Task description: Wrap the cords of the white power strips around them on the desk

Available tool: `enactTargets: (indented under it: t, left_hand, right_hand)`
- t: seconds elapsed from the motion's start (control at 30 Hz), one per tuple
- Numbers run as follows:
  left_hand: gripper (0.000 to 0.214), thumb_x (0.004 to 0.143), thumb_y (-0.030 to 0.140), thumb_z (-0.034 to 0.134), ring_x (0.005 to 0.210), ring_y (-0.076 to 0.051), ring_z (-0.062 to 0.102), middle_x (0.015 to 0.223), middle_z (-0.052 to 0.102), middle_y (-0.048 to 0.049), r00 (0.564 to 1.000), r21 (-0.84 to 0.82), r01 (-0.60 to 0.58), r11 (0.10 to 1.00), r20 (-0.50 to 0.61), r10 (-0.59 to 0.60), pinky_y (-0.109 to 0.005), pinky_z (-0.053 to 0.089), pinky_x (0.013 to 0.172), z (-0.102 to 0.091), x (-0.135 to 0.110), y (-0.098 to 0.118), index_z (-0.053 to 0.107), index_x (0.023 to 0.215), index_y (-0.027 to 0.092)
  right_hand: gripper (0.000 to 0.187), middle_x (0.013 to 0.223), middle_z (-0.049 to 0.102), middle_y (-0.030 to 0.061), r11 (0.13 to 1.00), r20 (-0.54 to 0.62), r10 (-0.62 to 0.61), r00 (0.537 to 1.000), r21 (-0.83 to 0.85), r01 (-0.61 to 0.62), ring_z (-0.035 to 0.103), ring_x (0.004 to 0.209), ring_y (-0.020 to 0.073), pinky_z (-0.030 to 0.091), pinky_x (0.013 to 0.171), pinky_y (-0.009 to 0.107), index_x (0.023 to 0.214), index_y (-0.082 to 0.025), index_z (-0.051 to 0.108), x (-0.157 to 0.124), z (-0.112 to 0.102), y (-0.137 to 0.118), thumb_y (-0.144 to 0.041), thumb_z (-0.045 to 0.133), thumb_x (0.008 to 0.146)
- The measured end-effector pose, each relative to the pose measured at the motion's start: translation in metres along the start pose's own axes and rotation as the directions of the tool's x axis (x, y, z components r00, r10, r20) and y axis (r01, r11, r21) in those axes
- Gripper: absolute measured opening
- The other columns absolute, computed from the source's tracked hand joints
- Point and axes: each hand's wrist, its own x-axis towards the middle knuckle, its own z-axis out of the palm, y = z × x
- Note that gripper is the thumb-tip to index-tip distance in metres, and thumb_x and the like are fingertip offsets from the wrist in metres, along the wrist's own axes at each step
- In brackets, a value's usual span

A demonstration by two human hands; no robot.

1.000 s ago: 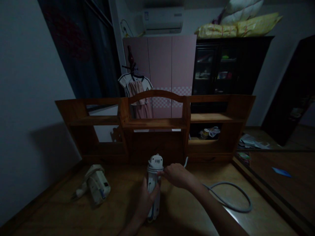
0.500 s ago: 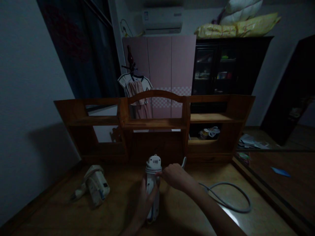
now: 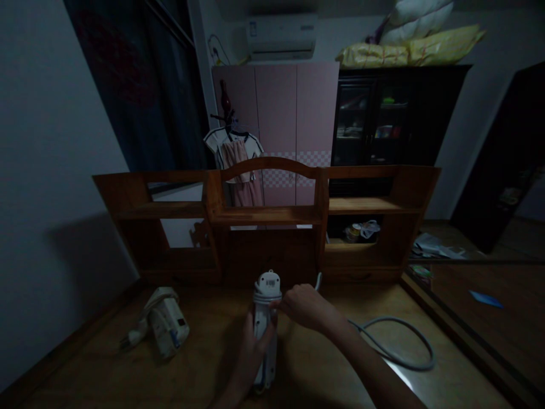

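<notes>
A white power strip (image 3: pixel 269 283) is held upright over the wooden desk, its underside with a label and screw holes facing me. My left hand (image 3: pixel 254 343) is wrapped round its lower half. Several turns of grey cord (image 3: pixel 264 299) circle the strip near its top end. Beside these turns, on the right, my right hand (image 3: pixel 304 304) is closed, pinching the cord. The rest of the cord (image 3: pixel 409 319) runs out behind my right hand and lies in a loop on the desk. The cord's far end and my right fingertips are partly hidden.
A second power strip (image 3: pixel 169 326), off-white with its cord wrapped round it and its plug sticking out, lies on the desk (image 3: pixel 204 375) at left. A wooden shelf unit (image 3: pixel 268 215) stands along the back. The desk's raised right edge (image 3: pixel 451 335) borders a lower brown surface.
The strip and both hands have shifted very slightly downward. My right hand keeps its pinch beside the wound cord, and the loose loop at right has barely moved.
</notes>
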Motion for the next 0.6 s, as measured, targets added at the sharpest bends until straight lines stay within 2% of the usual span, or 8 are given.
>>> enactTargets:
  t: [0.1, 0.23, 0.4, 0.6]
  left_hand:
    - [0.053, 0.080, 0.046, 0.058, 0.102, -0.025, 0.060, 0.114, 0.061, -0.0112, 1.000, 0.006, -0.015, 1.000, -0.012, 0.016, -0.032, 0.046, 0.086, -0.0009, 0.0005, 0.0002, 0.045, 0.122, 0.017]
    - [0.051, 0.079, 0.046, 0.059, 0.099, -0.025, 0.061, 0.110, 0.063, -0.0115, 1.000, 0.007, -0.006, 1.000, -0.015, 0.006, -0.033, 0.046, 0.084, -0.0005, 0.0011, 0.0009, 0.047, 0.119, 0.016]
    - [0.056, 0.076, 0.052, 0.060, 0.099, -0.025, 0.062, 0.110, 0.064, -0.0106, 0.999, -0.029, 0.032, 0.999, -0.021, -0.033, -0.032, 0.048, 0.083, 0.0011, 0.0019, -0.0003, 0.048, 0.118, 0.017]
    - [0.056, 0.077, 0.050, 0.059, 0.102, -0.026, 0.061, 0.112, 0.063, -0.0113, 1.000, -0.006, 0.025, 1.000, -0.013, -0.025, -0.032, 0.047, 0.085, -0.0001, 0.0029, -0.0005, 0.047, 0.120, 0.016]
  right_hand:
    - [0.064, 0.083, 0.072, 0.0132, 1.000, -0.010, 0.003, 1.000, 0.003, -0.003, 0.069, 0.086, 0.0269, 0.048, 0.069, 0.030, 0.089, -0.017, 0.072, -0.0002, 0.0001, -0.0001, -0.053, 0.021, 0.098]
    - [0.059, 0.083, 0.072, 0.0123, 0.999, 0.001, -0.029, 1.000, -0.016, 0.029, 0.069, 0.085, 0.0269, 0.048, 0.069, 0.031, 0.095, -0.020, 0.072, -0.0002, 0.0015, 0.0003, -0.051, 0.022, 0.098]
    - [0.060, 0.084, 0.072, 0.0134, 0.999, 0.001, 0.030, 1.000, -0.015, -0.030, 0.069, 0.086, 0.0266, 0.049, 0.070, 0.030, 0.090, -0.017, 0.072, 0.0004, 0.0039, -0.0006, -0.051, 0.023, 0.098]
    - [0.054, 0.084, 0.072, 0.0130, 0.999, 0.010, 0.010, 1.000, -0.036, -0.010, 0.069, 0.084, 0.0262, 0.049, 0.072, 0.032, 0.095, -0.020, 0.072, 0.0016, 0.0055, -0.0017, -0.049, 0.027, 0.098]
